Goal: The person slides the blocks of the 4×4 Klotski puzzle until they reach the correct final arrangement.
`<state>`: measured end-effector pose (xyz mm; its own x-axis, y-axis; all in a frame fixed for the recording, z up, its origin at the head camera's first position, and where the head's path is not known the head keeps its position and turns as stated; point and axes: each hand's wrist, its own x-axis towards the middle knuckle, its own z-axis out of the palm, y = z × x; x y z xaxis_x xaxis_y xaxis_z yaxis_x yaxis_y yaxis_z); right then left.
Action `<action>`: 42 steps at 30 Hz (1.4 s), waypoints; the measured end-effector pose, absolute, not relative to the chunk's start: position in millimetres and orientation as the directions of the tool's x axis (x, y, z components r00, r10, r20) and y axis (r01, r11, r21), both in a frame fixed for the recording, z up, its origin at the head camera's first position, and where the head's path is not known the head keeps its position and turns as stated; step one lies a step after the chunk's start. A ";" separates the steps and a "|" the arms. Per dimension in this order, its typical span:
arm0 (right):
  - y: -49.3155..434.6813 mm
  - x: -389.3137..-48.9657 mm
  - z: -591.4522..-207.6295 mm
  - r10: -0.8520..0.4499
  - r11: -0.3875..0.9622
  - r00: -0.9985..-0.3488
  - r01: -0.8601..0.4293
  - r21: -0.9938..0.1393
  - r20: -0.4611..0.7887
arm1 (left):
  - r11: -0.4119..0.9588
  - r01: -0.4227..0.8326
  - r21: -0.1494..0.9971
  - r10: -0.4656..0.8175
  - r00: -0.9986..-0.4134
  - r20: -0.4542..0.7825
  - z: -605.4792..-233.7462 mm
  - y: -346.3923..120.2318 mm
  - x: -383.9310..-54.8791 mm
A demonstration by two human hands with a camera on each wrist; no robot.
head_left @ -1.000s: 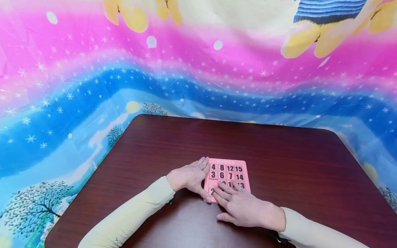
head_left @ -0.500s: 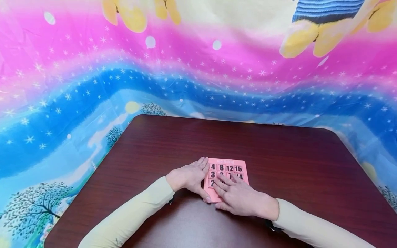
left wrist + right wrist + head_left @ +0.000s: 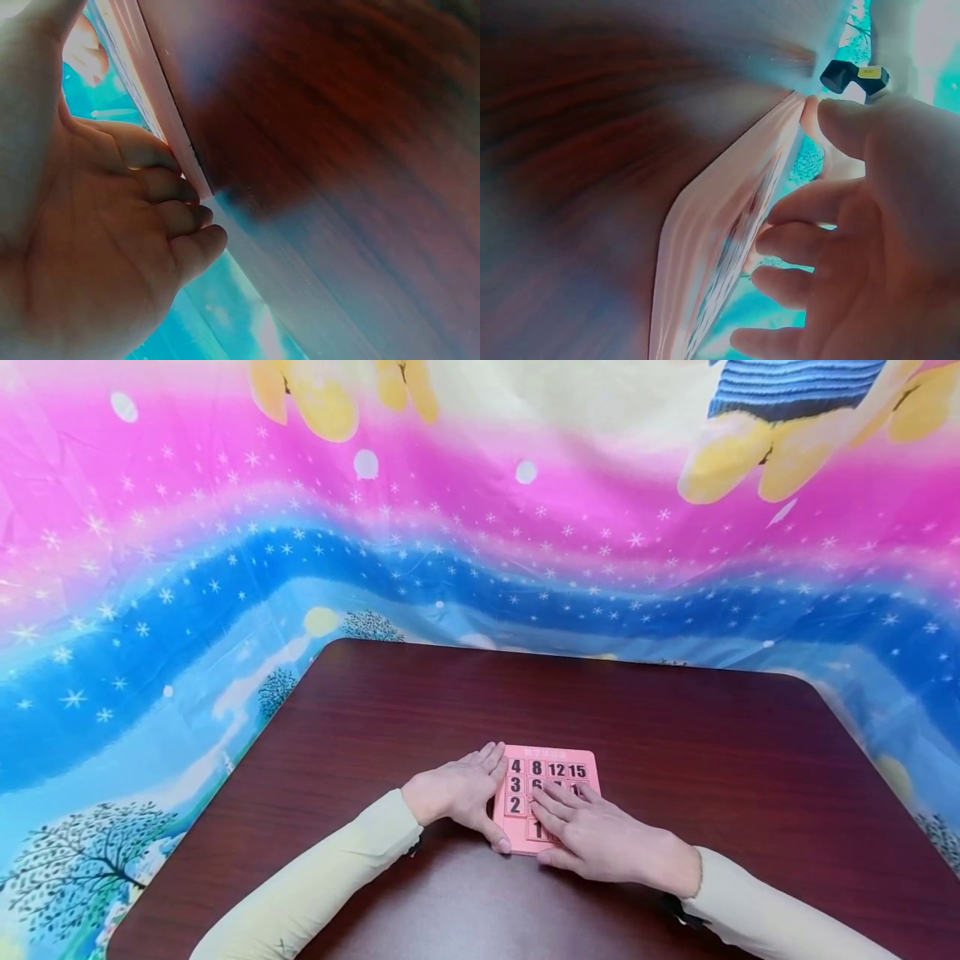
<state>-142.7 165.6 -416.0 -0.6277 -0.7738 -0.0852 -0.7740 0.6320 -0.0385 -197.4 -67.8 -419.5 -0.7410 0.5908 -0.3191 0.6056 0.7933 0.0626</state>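
Note:
A pink number sliding puzzle (image 3: 516,828) lies flat on the table in the head view. Its top row reads 4, 8, 12, 15, and the tiles 3 and 2 stand below the 4. Under the 2, the bottom left slot is bare. My left hand (image 3: 459,788) rests along the puzzle's left side, fingers at the upper corner and thumb near the lower one. In the left wrist view its fingertips touch the puzzle's edge (image 3: 169,120). My right hand (image 3: 596,835) lies over the lower right tiles with fingers extended, hiding several numbers.
The dark brown wooden table (image 3: 375,710) extends around the puzzle on all sides. A colourful printed cloth (image 3: 480,552) hangs behind and beside the table. Light sleeves (image 3: 322,877) cover both forearms.
The 2 tile has slid up one row, leaving the bottom left slot bare. My right hand has moved up over the tiles, then slightly right. The left hand stays where it was.

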 end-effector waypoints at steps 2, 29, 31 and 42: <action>170.6 -139.7 -414.8 -0.778 0.627 -0.622 -0.777 -0.047 -0.093 | 0.793 0.606 0.061 0.591 -0.742 -0.318 -419.3 -67.9 -197.8; 157.4 -129.8 -415.2 -0.815 0.572 -0.567 -0.820 -0.016 -0.120 | 0.796 0.603 0.052 0.585 -0.745 -0.322 -418.3 -69.0 -199.9; 154.0 -130.0 -416.0 -0.818 0.569 -0.563 -0.822 -0.022 -0.120 | 0.796 0.602 0.053 0.584 -0.744 -0.324 -418.8 -68.9 -199.6; 157.4 -129.8 -416.6 -0.807 0.584 -0.574 -0.811 -0.042 -0.135 | 0.794 0.606 0.049 0.586 -0.740 -0.330 -419.6 -67.9 -198.6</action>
<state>-129.8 157.4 -416.6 -0.5742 -0.8074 -0.1354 -0.8109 0.5837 -0.0419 -198.6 -67.9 -419.6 -0.7403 0.5857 -0.3300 0.6062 0.7938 0.0487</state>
